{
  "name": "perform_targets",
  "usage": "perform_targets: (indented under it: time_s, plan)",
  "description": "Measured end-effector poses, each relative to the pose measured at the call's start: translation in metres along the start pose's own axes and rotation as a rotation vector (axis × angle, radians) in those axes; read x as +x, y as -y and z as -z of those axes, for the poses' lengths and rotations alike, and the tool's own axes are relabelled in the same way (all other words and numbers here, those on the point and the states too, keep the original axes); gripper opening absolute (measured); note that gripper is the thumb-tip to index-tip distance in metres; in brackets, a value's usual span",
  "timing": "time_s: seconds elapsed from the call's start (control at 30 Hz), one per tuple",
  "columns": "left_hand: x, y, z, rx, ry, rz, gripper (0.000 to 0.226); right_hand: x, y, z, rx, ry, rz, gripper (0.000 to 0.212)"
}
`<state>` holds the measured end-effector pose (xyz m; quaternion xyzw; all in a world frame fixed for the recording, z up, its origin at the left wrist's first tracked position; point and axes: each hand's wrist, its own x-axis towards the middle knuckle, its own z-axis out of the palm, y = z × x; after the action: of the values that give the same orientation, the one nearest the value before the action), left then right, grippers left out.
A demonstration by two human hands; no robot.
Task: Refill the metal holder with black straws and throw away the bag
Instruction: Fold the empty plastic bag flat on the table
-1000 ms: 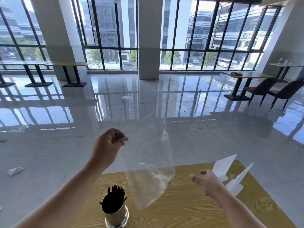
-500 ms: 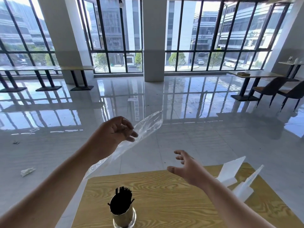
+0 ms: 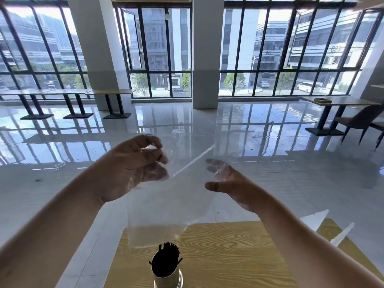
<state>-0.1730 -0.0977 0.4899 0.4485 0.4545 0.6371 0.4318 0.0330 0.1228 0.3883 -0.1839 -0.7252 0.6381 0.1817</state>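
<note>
A clear, empty plastic bag (image 3: 166, 208) hangs in the air above the wooden table (image 3: 228, 252). My left hand (image 3: 133, 165) pinches its upper left corner between thumb and fingers. My right hand (image 3: 226, 183) is at the bag's right edge with fingers spread, partly behind the film; I cannot tell whether it touches. Below, near the table's front edge, stands the round metal holder (image 3: 168, 277), packed with black straws (image 3: 165, 260) that stick out of its top.
Two white folded napkin-like pieces (image 3: 315, 221) stand at the table's right side. Beyond the table lies a glossy tiled floor, with a white pillar (image 3: 204, 69), long tables at the left window and a table with dark chairs (image 3: 357, 123) far right.
The bag, which trailed down-left from my left hand, now hangs spread between both hands. My right hand rose from over the table up to the bag's right edge.
</note>
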Motion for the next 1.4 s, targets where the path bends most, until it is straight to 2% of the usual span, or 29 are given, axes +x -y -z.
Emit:
perform_targets:
  time_s: [0.1, 0.17, 0.2, 0.23, 0.3, 0.33, 0.4, 0.43, 0.5, 0.57, 0.63, 0.77, 0.9, 1.03, 1.2, 1.3, 1.33, 1.4]
  plan:
    - [0.004, 0.001, 0.018, -0.018, -0.183, -0.049, 0.012, 0.002, 0.007, -0.007, 0.072, 0.067, -0.014, 0.029]
    - [0.007, 0.007, 0.035, -0.077, -0.344, -0.081, 0.012, 0.002, 0.007, -0.009, 0.178, 0.06, -0.026, 0.01]
    - [0.008, 0.011, 0.045, -0.09, -0.397, -0.077, 0.019, 0.001, 0.009, -0.009, 0.224, 0.05, -0.034, 0.008]
    - [0.007, 0.018, 0.054, -0.091, -0.413, -0.045, 0.036, 0.0, 0.01, -0.008, 0.247, 0.041, -0.033, 0.007]
    - [0.002, 0.034, 0.069, -0.082, -0.367, 0.104, 0.084, -0.003, 0.012, -0.005, 0.273, 0.024, -0.02, 0.009]
    - [-0.002, 0.042, 0.072, -0.057, -0.305, 0.187, 0.1, -0.004, 0.012, -0.003, 0.287, 0.009, -0.014, 0.01]
    - [-0.011, 0.059, 0.071, 0.044, -0.155, 0.312, 0.107, -0.006, 0.014, 0.001, 0.311, -0.039, -0.017, 0.01]
    - [-0.014, 0.068, 0.068, 0.101, -0.112, 0.349, 0.106, -0.007, 0.014, 0.002, 0.318, -0.063, -0.025, 0.009]
    - [-0.012, 0.082, 0.06, 0.175, -0.157, 0.349, 0.093, -0.008, 0.012, 0.005, 0.324, -0.098, -0.038, 0.008]
    - [-0.006, 0.091, 0.051, 0.177, -0.28, 0.291, 0.053, -0.01, 0.008, 0.008, 0.31, -0.153, -0.05, 0.01]
    - [0.0, 0.1, 0.047, 0.211, -0.383, 0.262, 0.023, -0.012, 0.002, 0.012, 0.25, -0.235, -0.063, 0.025]
    - [0.011, 0.116, 0.041, 0.277, -0.382, 0.247, 0.019, -0.022, -0.01, 0.025, 0.223, -0.282, -0.116, 0.032]
    - [0.025, 0.133, 0.036, 0.17, -0.357, 0.249, 0.03, -0.037, -0.023, 0.042, 0.249, -0.301, -0.11, 0.032]
    - [0.037, 0.152, 0.026, 0.112, -0.326, 0.305, 0.031, -0.052, -0.036, 0.054, 0.304, -0.363, -0.123, 0.033]
    - [0.048, 0.173, 0.006, 0.127, -0.288, 0.323, 0.05, -0.075, -0.049, 0.072, 0.354, -0.403, -0.211, 0.04]
    - [0.046, 0.182, -0.004, 0.138, -0.223, 0.344, 0.061, -0.089, -0.064, 0.085, 0.418, -0.41, -0.296, 0.034]
    - [0.046, 0.186, -0.008, 0.161, -0.199, 0.353, 0.058, -0.094, -0.071, 0.09, 0.429, -0.424, -0.329, 0.033]
    - [0.047, 0.196, -0.018, 0.229, -0.117, 0.353, 0.04, -0.103, -0.089, 0.1, 0.384, -0.467, -0.359, 0.043]
